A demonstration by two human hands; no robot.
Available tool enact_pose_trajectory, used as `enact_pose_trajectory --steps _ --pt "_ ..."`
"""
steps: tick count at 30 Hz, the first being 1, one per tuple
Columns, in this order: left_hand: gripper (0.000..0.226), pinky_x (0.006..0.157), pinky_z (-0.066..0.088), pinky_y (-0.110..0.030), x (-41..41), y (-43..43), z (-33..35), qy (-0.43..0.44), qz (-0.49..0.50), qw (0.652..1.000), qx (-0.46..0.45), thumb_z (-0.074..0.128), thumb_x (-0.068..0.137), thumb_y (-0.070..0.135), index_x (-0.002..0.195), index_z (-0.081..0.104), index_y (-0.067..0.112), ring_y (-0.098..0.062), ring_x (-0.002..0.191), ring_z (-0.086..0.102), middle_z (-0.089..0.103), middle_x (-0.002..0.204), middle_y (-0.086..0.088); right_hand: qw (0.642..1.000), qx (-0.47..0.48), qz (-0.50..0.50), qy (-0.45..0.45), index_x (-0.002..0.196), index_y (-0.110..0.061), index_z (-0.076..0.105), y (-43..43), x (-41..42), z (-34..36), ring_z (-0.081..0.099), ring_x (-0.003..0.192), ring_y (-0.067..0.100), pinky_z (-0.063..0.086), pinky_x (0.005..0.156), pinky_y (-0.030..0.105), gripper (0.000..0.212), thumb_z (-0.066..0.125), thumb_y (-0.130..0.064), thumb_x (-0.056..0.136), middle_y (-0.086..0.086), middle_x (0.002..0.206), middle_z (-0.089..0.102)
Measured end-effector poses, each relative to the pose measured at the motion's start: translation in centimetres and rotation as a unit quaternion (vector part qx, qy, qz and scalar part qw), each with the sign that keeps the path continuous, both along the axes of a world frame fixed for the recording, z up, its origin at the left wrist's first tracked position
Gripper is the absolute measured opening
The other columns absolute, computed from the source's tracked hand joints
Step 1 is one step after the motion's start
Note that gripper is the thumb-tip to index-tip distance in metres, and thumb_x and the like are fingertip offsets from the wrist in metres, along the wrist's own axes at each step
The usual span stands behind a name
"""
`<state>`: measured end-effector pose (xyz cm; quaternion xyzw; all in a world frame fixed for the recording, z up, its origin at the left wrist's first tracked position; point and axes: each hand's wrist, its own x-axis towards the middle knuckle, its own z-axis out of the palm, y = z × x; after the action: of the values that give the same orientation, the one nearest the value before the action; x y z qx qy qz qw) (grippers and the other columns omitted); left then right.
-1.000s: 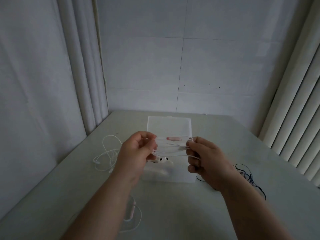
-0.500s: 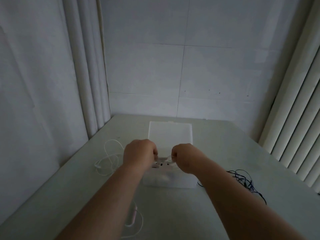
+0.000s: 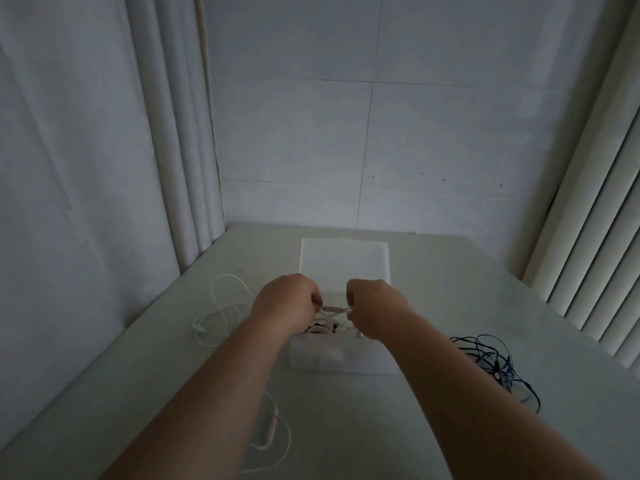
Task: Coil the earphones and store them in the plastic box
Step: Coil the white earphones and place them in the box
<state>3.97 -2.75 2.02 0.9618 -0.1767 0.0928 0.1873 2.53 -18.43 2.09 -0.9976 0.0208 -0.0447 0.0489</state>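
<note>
A translucent plastic box (image 3: 343, 358) stands open on the table, its lid (image 3: 344, 263) tilted back behind it. Over the box opening, my left hand (image 3: 285, 304) and my right hand (image 3: 375, 306) both pinch a coiled white earphone set (image 3: 334, 315) with a pinkish inline remote stretched between them. Some loops and dark-tipped earbuds hang down into the box between my hands. My fingertips are curled under and partly hidden.
A loose white earphone cable (image 3: 221, 310) lies left of the box. A pink-remote earphone (image 3: 273, 427) lies near the front under my left forearm. A tangled dark earphone cable (image 3: 495, 362) lies to the right. Walls close in behind, curtain left, blinds right.
Both hands have moved forward and down with the coiled earphones, from above the table in front of the box to over the box opening, and closer together.
</note>
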Motion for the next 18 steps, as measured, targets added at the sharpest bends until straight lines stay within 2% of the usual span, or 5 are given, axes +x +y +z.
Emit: enact_pose_trajectory --steps 3,6,12,16,18 --pt "0.020 0.078 0.048 -0.027 -0.3 0.2 0.1 -0.014 -0.001 0.999 -0.043 0.060 0.086 0.016 0.095 0.075 0.027 -0.019 0.096 0.064 0.071 0.103 0.004 0.999 -0.032 -0.001 0.002 0.091 -0.018 0.071 0.0 0.1 -0.1 0.065 0.083 0.022 0.049 0.065 0.029 0.010 0.065 -0.016 0.084 0.003 0.093 0.070" --pt "0.013 0.079 0.049 -0.027 -0.9 0.7 0.3 -0.033 -0.004 0.992 -0.118 0.062 0.087 0.023 0.091 0.074 0.027 -0.014 0.091 0.064 0.072 0.098 0.009 0.999 0.014 0.001 -0.031 0.091 -0.015 0.073 -0.1 -0.5 0.2 0.064 0.084 0.021 0.051 0.070 0.029 0.019 0.055 -0.013 0.086 0.003 0.094 0.069" --pt "0.017 0.068 0.038 -0.021 -3.7 2.6 0.5 -0.040 -0.009 0.986 -0.162 0.060 0.086 0.018 0.093 0.073 0.028 -0.003 0.070 0.053 0.063 0.087 0.015 0.956 0.159 0.058 -0.240 0.095 -0.020 0.069 0.8 -5.5 0.2 0.055 0.079 0.013 0.040 0.064 0.021 0.018 0.051 -0.019 0.092 -0.005 0.089 0.063" --pt "0.025 0.055 0.035 -0.023 -5.8 4.4 0.6 -0.027 0.036 0.981 -0.186 0.057 0.076 0.004 0.070 0.066 0.026 -0.006 0.060 0.051 0.052 0.063 0.014 0.920 0.221 0.126 -0.299 0.088 -0.019 0.070 2.4 -7.6 -1.5 0.051 0.066 0.005 0.034 0.061 0.009 0.010 0.061 -0.015 0.084 -0.011 0.077 0.064" --pt "0.026 0.052 0.034 -0.019 -6.5 5.4 0.3 -0.005 0.059 0.982 -0.179 0.056 0.074 0.003 0.064 0.064 0.025 -0.004 0.057 0.050 0.053 0.058 0.011 0.919 0.228 0.145 -0.286 0.088 -0.018 0.071 2.7 -7.9 -2.2 0.051 0.066 0.006 0.036 0.061 0.010 0.011 0.062 -0.014 0.083 -0.009 0.076 0.066"
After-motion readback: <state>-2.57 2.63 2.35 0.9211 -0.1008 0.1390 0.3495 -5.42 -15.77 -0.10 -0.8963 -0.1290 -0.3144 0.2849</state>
